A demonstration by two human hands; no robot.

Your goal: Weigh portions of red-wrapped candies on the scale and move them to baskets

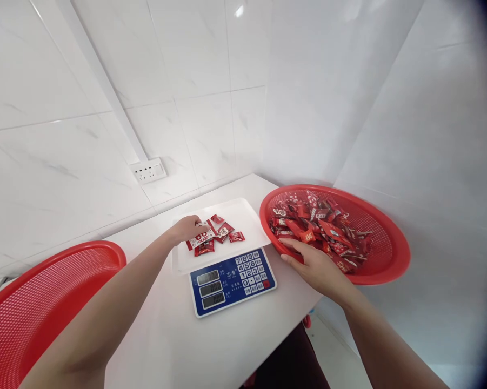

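My left hand [185, 229] is over the white weighing tray [249, 219] of a scale, its fingers curled and closed at a red-and-white snack packet [202, 237]. The fingertips are partly hidden. Several small red packets [237, 236] lie beside it on the tray. My right hand [314, 266] grips the near left rim of a red mesh basket [383, 237], fingers over the edge and thumb outside. Inside the basket is a heap of red snack packets [334, 233]. The scale's blue panel [231, 282] has number keys and three small displays, too blurred to read surely.
A second red mesh basket [32, 302] stands at the left, partly behind my left forearm. The white table [154, 346] meets a tiled wall at the back, with a power socket [149, 170] above it. Another wall closes in the right side.
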